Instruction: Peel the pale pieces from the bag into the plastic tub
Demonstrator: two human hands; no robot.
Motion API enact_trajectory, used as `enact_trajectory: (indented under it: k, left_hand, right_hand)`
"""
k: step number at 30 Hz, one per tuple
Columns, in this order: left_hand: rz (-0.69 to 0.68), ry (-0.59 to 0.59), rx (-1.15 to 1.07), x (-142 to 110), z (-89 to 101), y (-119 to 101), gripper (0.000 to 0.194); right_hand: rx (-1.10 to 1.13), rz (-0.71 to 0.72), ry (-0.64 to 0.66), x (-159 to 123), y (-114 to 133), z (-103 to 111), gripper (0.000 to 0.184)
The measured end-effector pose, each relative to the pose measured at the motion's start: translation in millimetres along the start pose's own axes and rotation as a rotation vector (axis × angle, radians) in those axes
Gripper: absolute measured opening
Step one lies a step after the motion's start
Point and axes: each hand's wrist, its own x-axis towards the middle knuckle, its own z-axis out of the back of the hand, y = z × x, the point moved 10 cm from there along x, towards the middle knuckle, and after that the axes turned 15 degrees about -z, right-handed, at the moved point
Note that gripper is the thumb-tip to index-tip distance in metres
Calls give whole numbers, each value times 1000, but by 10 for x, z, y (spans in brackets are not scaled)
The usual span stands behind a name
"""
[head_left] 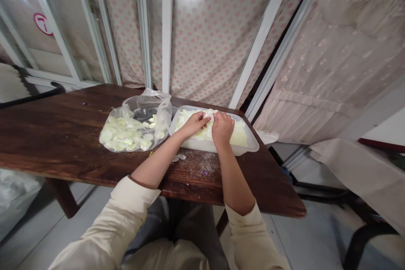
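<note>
Both hands are at work over the white plastic tub (199,145), near the right end of the wooden surface (72,135). The left hand (195,125) and the right hand (223,127) meet above its middle, with a small white clump (209,113) between them. Each grip looks closed on the clump, thumb and fingers drawn together, though the backs of the right fingers hide much of that contact.

The tub holds pale pieces (186,114) towards its left end and a smoother yellowish layer (239,136) towards its right. Just left of it, a clear plastic bag (163,109) lies open with more pale green-white pieces (118,133) inside. White scraps (179,158) and fine pale grains (202,166) lie on the surface in front of the tub.

The step in hand looks like separating or spreading the clump by fingertip. From here, the move calls for a light pinch and small, opposed finger motions kept low inside the rim, since the pieces look thin and soft and could tear or drop outside the tub.
</note>
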Motion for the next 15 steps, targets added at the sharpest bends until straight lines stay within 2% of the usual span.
enact_trajectory:
  k: [7,10,15]
  left_hand:
    - [-34,4,-41,6,12,-25,29]
    - [-65,36,-63,11,-24,-25,29]
    - [-106,68,-63,15,-52,-47,30]
  right_hand:
    - [171,-201,-58,85,-319,21,27]
    - [252,-125,-26,74,-235,21,27]
    - [402,75,161,28,11,-82,29]
